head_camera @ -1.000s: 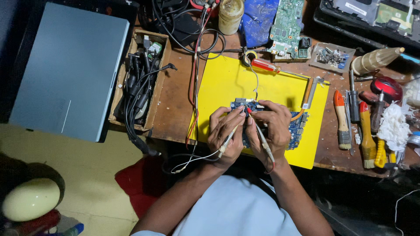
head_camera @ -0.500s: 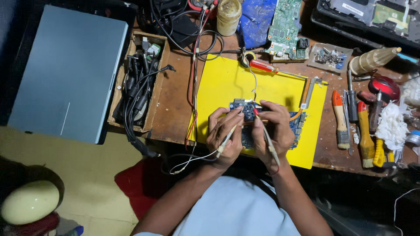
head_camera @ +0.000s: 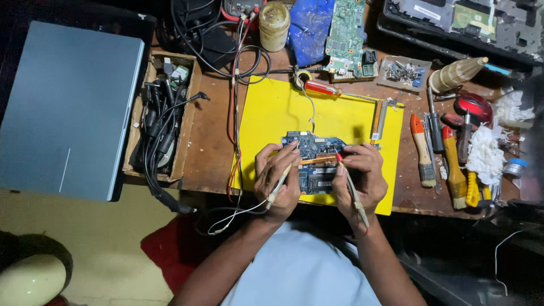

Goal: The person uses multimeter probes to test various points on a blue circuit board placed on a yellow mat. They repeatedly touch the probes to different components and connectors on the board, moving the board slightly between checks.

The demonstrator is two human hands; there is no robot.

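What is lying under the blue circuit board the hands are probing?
The blue circuit board rests on a yellow mat spread over the wooden table. Both hands cover the board's lower edge, hiding what lies beneath there.

Probe tips (head_camera: 339,157) hidden behind fingers; circuit board (head_camera: 315,148) lower part covered by hands

Pale blue short-sleeved shirt; forearms bare; hands (head_camera: 277,175) bare, no gloves.

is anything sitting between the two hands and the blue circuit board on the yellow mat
Nothing visible does. The left hand and right hand rest at the blue circuit board on the yellow mat, each holding a thin probe angled toward it. The red-handled screwdriver lies farther up the mat, clear of both hands.
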